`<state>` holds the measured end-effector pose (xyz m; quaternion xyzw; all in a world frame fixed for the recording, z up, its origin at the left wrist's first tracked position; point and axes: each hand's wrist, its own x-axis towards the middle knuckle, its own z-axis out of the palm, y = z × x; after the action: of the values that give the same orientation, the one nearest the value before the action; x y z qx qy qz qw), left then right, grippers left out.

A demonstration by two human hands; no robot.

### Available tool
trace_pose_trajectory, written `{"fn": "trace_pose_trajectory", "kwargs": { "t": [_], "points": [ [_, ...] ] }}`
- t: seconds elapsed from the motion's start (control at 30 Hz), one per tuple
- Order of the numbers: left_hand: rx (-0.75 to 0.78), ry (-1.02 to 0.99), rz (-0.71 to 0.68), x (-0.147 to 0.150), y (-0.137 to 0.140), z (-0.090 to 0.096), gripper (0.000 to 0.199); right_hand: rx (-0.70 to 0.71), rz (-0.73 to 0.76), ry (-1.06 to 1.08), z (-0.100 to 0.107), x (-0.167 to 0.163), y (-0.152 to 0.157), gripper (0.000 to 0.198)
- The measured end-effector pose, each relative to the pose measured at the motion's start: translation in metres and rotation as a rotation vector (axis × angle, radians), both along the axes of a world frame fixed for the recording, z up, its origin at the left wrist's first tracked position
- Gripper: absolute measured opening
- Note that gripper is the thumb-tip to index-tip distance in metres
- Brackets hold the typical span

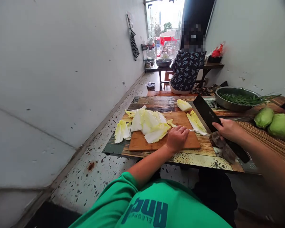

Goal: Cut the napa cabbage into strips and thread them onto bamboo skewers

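My right hand [229,129] grips the handle of a black cleaver [205,110], its broad blade tilted up at the right side of the wooden cutting board [142,143]. Over the board, my left hand [177,138] is closed on a napa cabbage leaf, mostly hidden by the fingers; a white end pokes out beside them. Left of that hand, several loose cabbage leaves [149,122] lie heaped on the board, with more leaves [122,131] at its left edge. One leaf [196,123] rests by the blade. A small cabbage heart [183,105] sits behind the board.
A metal bowl [237,103] of green stalks stands at the right, near green round vegetables [279,123] and a bundle of thin sticks [263,134]. A crumpled plastic bag [224,148] lies beneath the cleaver handle. Ahead, a person [188,69] sits at another table with a basin [163,62].
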<state>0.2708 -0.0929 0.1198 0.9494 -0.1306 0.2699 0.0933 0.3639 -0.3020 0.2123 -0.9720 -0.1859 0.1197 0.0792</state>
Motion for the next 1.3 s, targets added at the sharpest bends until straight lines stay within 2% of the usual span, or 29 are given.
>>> {"fn": "trace_pose_trajectory", "kwargs": {
  "t": [0.1, 0.2, 0.3, 0.37, 0.43, 0.53, 0.63, 0.7, 0.77, 0.87, 0.93, 1.03, 1.1, 1.2, 1.3],
  "points": [
    [-0.249, -0.203, -0.047, -0.011, 0.017, 0.035, 0.021, 0.031, 0.016, 0.119, -0.007, -0.014, 0.012, 0.035],
    [-0.478, -0.383, -0.071, -0.034, 0.056, 0.076, 0.017, 0.019, 0.053, 0.140, -0.012, -0.023, 0.023, 0.032],
    [-0.459, -0.522, -0.034, -0.063, 0.114, 0.105, 0.011, -0.021, 0.080, 0.063, -0.018, -0.025, 0.030, 0.029],
    [-0.349, -0.531, 0.037, -0.080, 0.157, 0.109, 0.011, -0.042, 0.087, 0.012, -0.024, -0.023, 0.030, 0.029],
    [-0.220, -0.456, 0.084, -0.094, 0.197, 0.097, 0.013, -0.054, 0.094, -0.022, -0.032, -0.019, 0.028, 0.030],
    [-0.087, -0.252, 0.118, -0.108, 0.247, 0.055, 0.017, -0.073, 0.097, -0.069, -0.039, -0.018, 0.025, 0.031],
    [-0.073, -0.061, 0.160, -0.123, 0.278, 0.005, 0.019, -0.079, 0.075, -0.046, -0.040, -0.020, 0.026, 0.030],
    [-0.048, -0.001, 0.149, -0.134, 0.288, -0.019, 0.019, -0.090, 0.061, -0.013, -0.041, -0.021, 0.027, 0.032],
    [-0.021, -0.030, 0.160, -0.143, 0.289, -0.029, 0.024, -0.117, 0.061, -0.025, -0.043, -0.020, 0.028, 0.033],
    [0.047, -0.133, 0.179, -0.147, 0.272, -0.021, 0.032, -0.157, 0.096, -0.078, -0.048, -0.019, 0.028, 0.031],
    [0.131, -0.123, 0.123, -0.142, 0.250, -0.011, 0.032, -0.170, 0.118, -0.089, -0.049, -0.019, 0.029, 0.032],
    [0.260, 0.023, -0.010, -0.127, 0.217, -0.002, 0.037, -0.169, 0.106, -0.077, -0.047, -0.021, 0.030, 0.032],
    [0.310, 0.095, -0.070, -0.115, 0.202, -0.001, 0.039, -0.141, 0.099, -0.084, -0.045, -0.024, 0.030, 0.031],
    [0.325, 0.085, -0.124, -0.100, 0.183, -0.001, 0.028, -0.060, 0.064, -0.082, -0.042, -0.029, 0.027, 0.030],
    [0.307, 0.024, -0.085, -0.084, 0.151, 0.003, 0.020, 0.062, -0.013, 0.047, -0.035, -0.036, 0.021, 0.029]
  ]
}}
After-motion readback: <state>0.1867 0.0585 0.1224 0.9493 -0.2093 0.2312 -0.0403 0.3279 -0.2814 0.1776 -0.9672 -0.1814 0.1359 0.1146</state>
